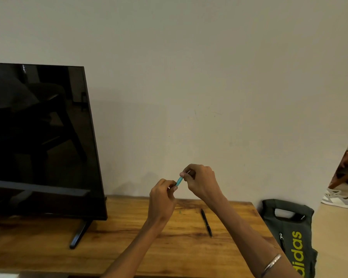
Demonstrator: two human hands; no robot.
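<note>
Both my hands are raised above the wooden table (129,247) in front of the wall. Between them is a small teal pen-like piece (179,180), tilted up to the right. My left hand (163,199) pinches its lower end with curled fingers. My right hand (201,181) pinches its upper end, where a thin pale tip shows between the fingers. A black pen (206,222) lies on the table below my right forearm, apart from both hands.
A large black monitor (38,141) stands on the left of the table on a dark foot (79,234). A dark bag (289,237) with yellow lettering leans at the table's right end. A shoe (335,199) and a wooden chair leg are on the floor at far right.
</note>
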